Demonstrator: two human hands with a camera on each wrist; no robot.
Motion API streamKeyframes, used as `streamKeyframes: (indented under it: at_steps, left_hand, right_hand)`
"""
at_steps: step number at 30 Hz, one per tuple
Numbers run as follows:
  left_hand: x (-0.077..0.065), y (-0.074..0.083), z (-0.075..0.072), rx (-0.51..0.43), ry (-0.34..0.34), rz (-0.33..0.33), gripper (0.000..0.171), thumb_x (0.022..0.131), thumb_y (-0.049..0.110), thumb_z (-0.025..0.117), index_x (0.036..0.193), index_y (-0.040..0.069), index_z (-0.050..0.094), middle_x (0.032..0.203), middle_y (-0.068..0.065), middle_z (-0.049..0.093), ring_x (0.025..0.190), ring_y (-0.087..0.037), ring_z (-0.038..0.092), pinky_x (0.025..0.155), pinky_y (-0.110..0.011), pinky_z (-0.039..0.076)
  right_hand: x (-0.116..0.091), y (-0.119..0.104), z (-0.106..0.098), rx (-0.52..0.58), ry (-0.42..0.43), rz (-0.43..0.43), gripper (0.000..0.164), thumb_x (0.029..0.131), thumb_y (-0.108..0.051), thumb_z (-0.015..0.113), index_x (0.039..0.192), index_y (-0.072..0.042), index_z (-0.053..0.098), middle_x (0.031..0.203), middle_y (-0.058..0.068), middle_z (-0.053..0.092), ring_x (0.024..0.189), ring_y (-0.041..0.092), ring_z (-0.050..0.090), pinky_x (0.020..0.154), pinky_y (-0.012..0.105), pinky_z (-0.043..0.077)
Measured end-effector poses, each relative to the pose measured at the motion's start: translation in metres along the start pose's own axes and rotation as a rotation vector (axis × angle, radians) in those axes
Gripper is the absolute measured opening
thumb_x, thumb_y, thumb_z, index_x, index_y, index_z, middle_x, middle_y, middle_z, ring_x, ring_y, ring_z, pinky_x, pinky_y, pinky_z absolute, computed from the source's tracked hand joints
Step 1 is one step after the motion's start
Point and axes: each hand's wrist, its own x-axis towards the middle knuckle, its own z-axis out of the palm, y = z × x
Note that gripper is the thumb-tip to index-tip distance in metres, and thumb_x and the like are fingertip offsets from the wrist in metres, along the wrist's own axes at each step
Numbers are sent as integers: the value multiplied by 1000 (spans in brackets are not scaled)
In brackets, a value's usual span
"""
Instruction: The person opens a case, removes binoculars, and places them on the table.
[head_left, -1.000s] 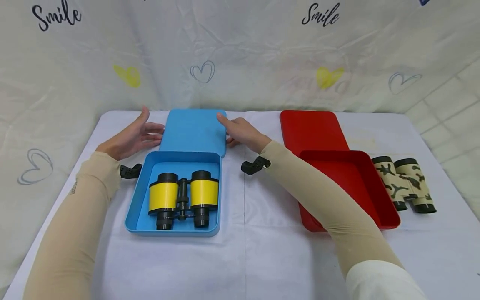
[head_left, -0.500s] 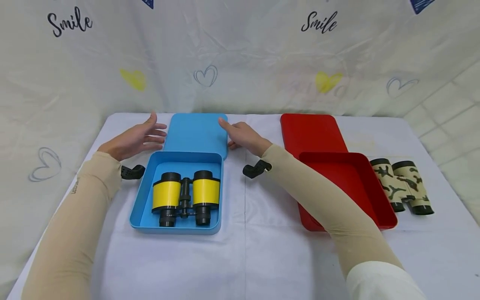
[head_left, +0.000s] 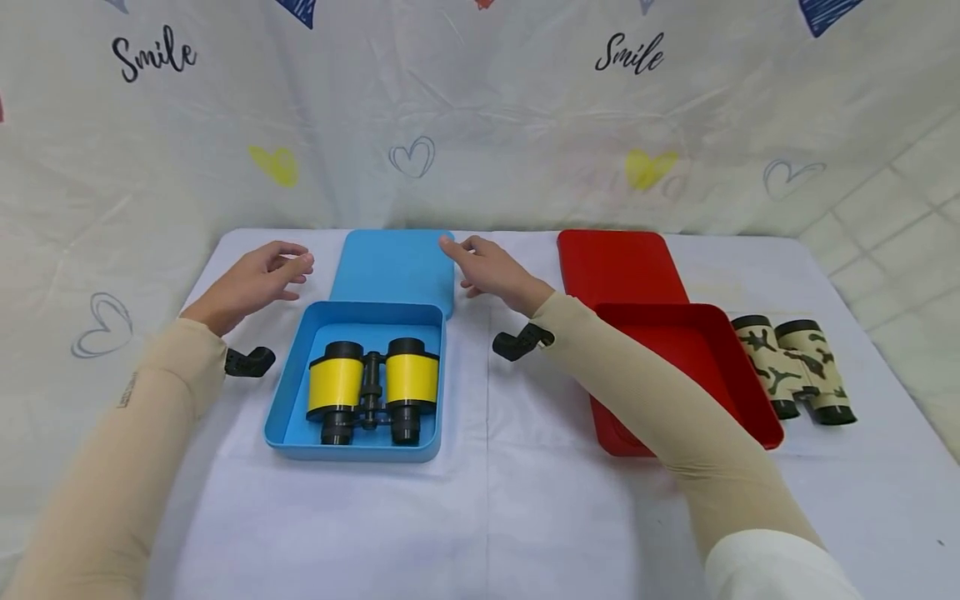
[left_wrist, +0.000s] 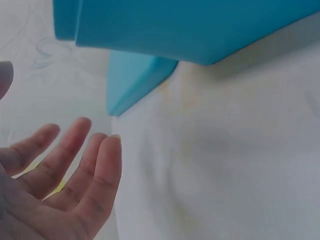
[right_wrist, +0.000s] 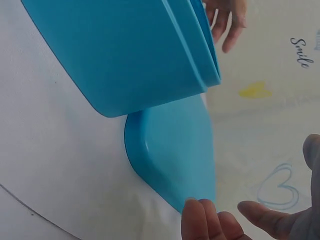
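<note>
Yellow-and-black binoculars [head_left: 372, 388] lie in the blue box [head_left: 432, 450], inside the tray near the middle left. Behind it the blue lid [head_left: 393, 271] lies flat, its near edge meeting the box's back. My left hand [head_left: 255, 279] is to the left of the lid, apart from it, fingers loosely bent and holding nothing. At the lid's right edge is my right hand [head_left: 491, 271], its thumb extended over that edge; in the right wrist view its fingertips [right_wrist: 194, 212] overlap the lid's corner. Nothing is gripped in it.
A red box [head_left: 697, 350] with its red lid [head_left: 618, 267] behind it sits to the right, partly covered by my right forearm. Camouflage binoculars [head_left: 795, 367] lie beside it. A white cloth [head_left: 480, 517] covers the table; a printed curtain [head_left: 525, 125] hangs behind.
My left hand has drawn back leftward from the blue lid and its thumb has dropped. The right hand has stayed close to the lid's edge. The head view has tilted slightly up.
</note>
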Motion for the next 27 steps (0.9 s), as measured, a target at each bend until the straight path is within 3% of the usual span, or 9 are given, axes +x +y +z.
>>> streamKeyframes:
  at_steps: [5,13,17,23,27]
  left_hand:
    - [-10,-1,10,94,69,14,90,99,72,43,163,12,24,161,-23,41,140,-45,50,113,-65,44]
    - [-27,12,31,188,181,118,70,104,52,53,152,3,38,148,-26,50,136,-45,47,108,-67,49]
    - [-33,15,39,218,192,163,64,104,41,57,150,0,39,145,-26,51,131,-44,51,105,-65,52]
    - [-41,13,46,283,206,216,60,104,33,58,147,-5,41,142,-29,51,126,-46,53,103,-64,53]
    - [-45,11,51,316,221,241,59,103,31,59,146,-7,42,141,-30,50,127,-46,50,103,-64,53]
  right_hand:
    - [-6,-1,5,-34,23,-58,65,104,-63,46,145,-13,46,145,11,56,117,28,65,105,46,55]
    - [-23,-2,12,-100,59,-175,59,104,-58,49,142,-13,48,135,11,59,108,27,65,92,39,60]
    - [-33,-5,15,-132,74,-212,58,104,-58,50,142,-13,50,135,9,59,106,24,65,90,38,60]
    - [-49,-11,22,-167,81,-280,56,104,-53,52,141,-11,51,139,9,59,122,23,58,96,41,58]
    - [-59,-12,27,-188,79,-354,53,105,-47,55,141,-9,52,140,12,57,119,25,59,93,40,59]
